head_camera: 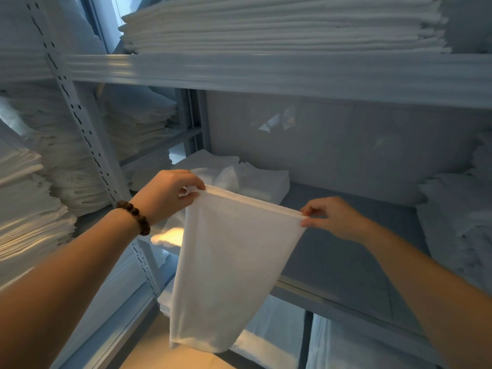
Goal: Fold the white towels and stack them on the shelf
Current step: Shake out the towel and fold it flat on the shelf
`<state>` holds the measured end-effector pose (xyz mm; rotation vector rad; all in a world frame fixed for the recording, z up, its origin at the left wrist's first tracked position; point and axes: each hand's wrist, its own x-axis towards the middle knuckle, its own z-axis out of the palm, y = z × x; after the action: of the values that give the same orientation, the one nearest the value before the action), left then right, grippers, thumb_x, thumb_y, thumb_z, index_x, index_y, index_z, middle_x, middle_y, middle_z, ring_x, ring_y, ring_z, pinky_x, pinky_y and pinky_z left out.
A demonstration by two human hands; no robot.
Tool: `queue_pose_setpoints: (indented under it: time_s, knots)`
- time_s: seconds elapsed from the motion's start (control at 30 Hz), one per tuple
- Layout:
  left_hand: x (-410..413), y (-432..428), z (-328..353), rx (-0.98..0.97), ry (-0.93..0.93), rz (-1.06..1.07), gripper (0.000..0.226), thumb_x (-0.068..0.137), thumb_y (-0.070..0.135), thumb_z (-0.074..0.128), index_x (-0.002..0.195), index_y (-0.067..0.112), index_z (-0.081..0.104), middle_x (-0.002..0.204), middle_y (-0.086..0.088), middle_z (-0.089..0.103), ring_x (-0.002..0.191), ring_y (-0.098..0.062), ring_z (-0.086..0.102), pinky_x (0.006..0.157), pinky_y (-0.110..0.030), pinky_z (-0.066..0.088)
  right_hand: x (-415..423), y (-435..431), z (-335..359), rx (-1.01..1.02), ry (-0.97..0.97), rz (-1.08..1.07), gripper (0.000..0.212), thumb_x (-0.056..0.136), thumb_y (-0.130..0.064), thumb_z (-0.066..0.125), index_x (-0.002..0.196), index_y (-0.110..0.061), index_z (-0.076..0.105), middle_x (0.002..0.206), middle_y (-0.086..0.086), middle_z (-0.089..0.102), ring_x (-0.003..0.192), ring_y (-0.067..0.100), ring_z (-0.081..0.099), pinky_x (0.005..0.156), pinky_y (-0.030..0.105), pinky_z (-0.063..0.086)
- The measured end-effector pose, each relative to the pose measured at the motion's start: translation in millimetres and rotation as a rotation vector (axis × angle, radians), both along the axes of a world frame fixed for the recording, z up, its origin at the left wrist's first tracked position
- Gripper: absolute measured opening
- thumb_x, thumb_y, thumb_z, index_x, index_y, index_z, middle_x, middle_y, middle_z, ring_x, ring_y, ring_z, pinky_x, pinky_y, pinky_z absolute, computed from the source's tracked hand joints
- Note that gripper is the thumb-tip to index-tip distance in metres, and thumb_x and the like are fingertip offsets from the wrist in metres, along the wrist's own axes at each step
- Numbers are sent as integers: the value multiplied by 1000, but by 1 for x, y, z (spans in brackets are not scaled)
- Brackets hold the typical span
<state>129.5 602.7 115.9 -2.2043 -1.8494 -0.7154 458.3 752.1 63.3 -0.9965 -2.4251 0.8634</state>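
A white towel [229,267] hangs down in front of the grey shelf [346,251], held by its top edge. My left hand [167,194], with a bead bracelet on the wrist, pinches the top left corner. My right hand [330,217] pinches the top right corner. The cloth narrows toward its lower end, which hangs below the shelf's front edge. Behind the towel, at the back left of the shelf, lies a low pile of folded white towels [253,179].
A tall stack of folded linen [279,25] fills the shelf above. More white stacks stand at the left [34,209] and at the right end of the shelf [460,209]. A perforated metal upright [87,139] rises at the left. Linen also lies below the shelf [346,344].
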Motion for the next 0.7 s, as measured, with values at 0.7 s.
queue_pose_setpoints:
  time_s: [0.7]
  knots:
    - [117, 111, -46, 0, -94, -406, 14, 86, 17, 64, 99, 16, 68, 96, -2, 68, 82, -18, 63, 75, -23, 48, 147, -44, 4, 377, 168, -633, 10, 80, -8, 70, 76, -11, 62, 78, 8, 67, 71, 5, 57, 69, 8, 39]
